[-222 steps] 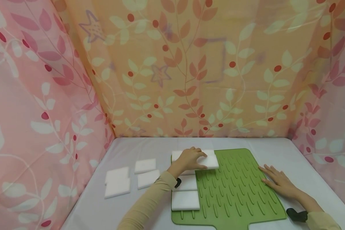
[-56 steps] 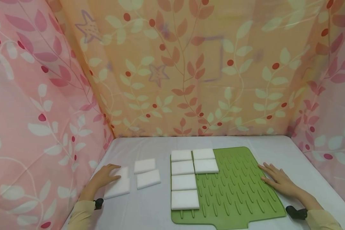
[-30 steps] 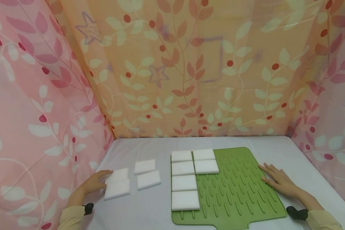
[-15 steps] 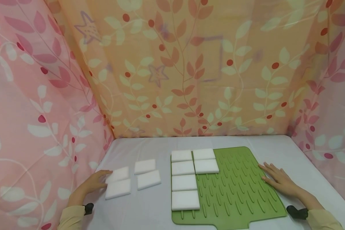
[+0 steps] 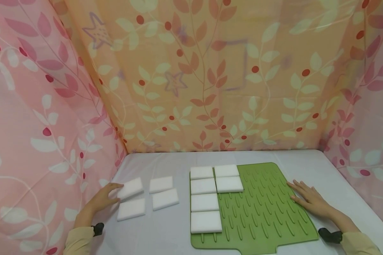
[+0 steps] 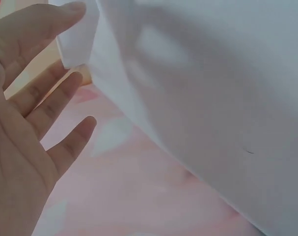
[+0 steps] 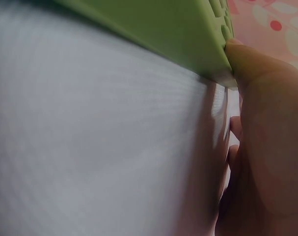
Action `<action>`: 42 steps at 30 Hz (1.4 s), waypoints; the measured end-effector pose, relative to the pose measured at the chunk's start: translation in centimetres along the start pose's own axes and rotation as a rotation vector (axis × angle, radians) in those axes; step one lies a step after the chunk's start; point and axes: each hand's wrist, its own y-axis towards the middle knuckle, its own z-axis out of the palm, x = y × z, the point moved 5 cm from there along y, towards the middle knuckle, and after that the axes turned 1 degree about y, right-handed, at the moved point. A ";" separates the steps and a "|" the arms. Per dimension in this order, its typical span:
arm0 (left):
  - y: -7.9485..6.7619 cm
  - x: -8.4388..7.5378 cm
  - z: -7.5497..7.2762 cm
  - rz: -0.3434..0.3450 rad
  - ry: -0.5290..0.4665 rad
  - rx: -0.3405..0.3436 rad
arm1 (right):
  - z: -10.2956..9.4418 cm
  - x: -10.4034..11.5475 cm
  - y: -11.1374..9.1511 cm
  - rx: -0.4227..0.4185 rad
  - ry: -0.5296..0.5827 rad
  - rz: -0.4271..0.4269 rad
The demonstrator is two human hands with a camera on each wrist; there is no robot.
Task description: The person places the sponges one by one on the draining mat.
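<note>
At the table's left, my left hand pinches a flat white sponge by its left end, thumb and forefinger on opposite edges. The sponge tilts up, with a shadow under it. In the left wrist view, the other fingers spread loosely below the sponge. My right hand lies along the right edge of a green ridged mat, fingers extended; its thumb touches the mat's edge. Several matching sponges lie on the mat, making a left column and two at the back beside it.
In front of the held sponge lies another white sponge. Two more, a rear sponge and a front sponge, lie between it and the mat. Floral curtains enclose the white table at the back and both sides.
Earlier my left hand set a sponge in the mat's second column, then moved left. It now has the rear left sponge raised and apart from the front one. The right hand stays still.
</note>
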 end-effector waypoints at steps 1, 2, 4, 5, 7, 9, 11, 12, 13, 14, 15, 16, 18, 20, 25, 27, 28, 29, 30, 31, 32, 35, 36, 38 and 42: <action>0.1 -0.1 0.0 0.003 0.004 -0.007 | 0.0 0.0 0.0 -0.002 -0.002 -0.002; 0.2 -0.2 0.0 0.008 0.011 -0.010 | 0.0 -0.1 0.0 -0.003 -0.004 -0.003; 0.4 -0.5 -0.1 0.016 0.016 -0.021 | 0.1 -0.1 -0.1 -0.008 -0.006 -0.006; 0.5 -0.7 -0.2 0.016 0.019 -0.027 | 0.1 -0.2 -0.1 -0.010 -0.006 -0.009; 0.7 -1.4 -0.3 0.021 0.014 -0.029 | 0.1 -0.2 -0.1 -0.010 -0.007 -0.008; 1.0 -2.1 -0.5 0.042 0.018 -0.042 | 0.0 -0.2 -0.1 -0.006 -0.002 -0.006; 1.3 -2.7 -0.5 0.057 0.021 -0.048 | 0.0 -0.2 -0.1 0.000 0.001 -0.001; 1.5 -2.9 -0.4 0.066 0.017 -0.051 | 0.0 -0.2 0.0 0.002 0.002 0.001; 1.6 -3.1 -0.4 0.076 0.017 -0.056 | 0.0 -0.2 0.0 0.005 0.003 0.004; 1.8 -3.3 -0.3 0.084 0.018 -0.057 | 0.0 -0.3 0.0 0.003 0.004 0.004; 1.9 -3.4 -0.2 0.084 0.012 -0.054 | 0.0 -0.3 0.0 0.002 0.004 0.003; 2.0 -3.6 -0.1 0.082 0.012 -0.051 | 0.0 -0.3 0.0 0.001 0.005 0.003; 2.2 -3.9 0.1 0.081 0.006 -0.045 | 0.0 -0.3 0.0 0.002 0.006 0.003; 2.4 -4.2 0.3 0.081 -0.002 -0.037 | 0.0 -0.3 0.1 0.001 0.006 0.003; 3.1 -4.9 1.0 0.082 -0.027 -0.024 | -0.1 -0.2 0.1 0.013 0.004 0.015; 3.4 -5.2 1.3 0.090 -0.031 -0.020 | -0.2 -0.1 0.2 0.018 0.006 0.018; 3.5 -5.3 1.4 0.096 -0.032 -0.018 | -0.2 -0.1 0.2 0.016 0.008 0.017; 3.7 -5.5 1.6 0.105 -0.029 -0.021 | -0.2 -0.1 0.2 0.015 0.008 0.015; 3.8 -5.6 1.7 0.113 -0.027 -0.023 | -0.3 0.0 0.2 0.010 0.009 0.014; 4.0 -5.8 1.9 0.120 -0.025 -0.026 | -0.3 0.0 0.2 0.011 0.005 0.011; 4.1 -6.0 2.0 0.130 -0.023 -0.028 | -0.3 0.0 0.1 0.004 0.004 0.006; 4.4 -6.6 2.3 0.147 -0.016 -0.037 | -0.3 0.1 0.1 -0.004 -0.002 -0.006; 4.6 -6.8 2.5 0.147 -0.021 -0.036 | -0.3 0.1 0.0 -0.006 -0.003 -0.008; 4.8 -7.1 2.7 0.147 -0.020 -0.030 | -0.2 0.0 0.0 -0.009 -0.002 -0.007; 5.3 -7.8 3.2 0.144 -0.041 -0.017 | 0.0 -0.2 0.0 0.001 0.000 0.005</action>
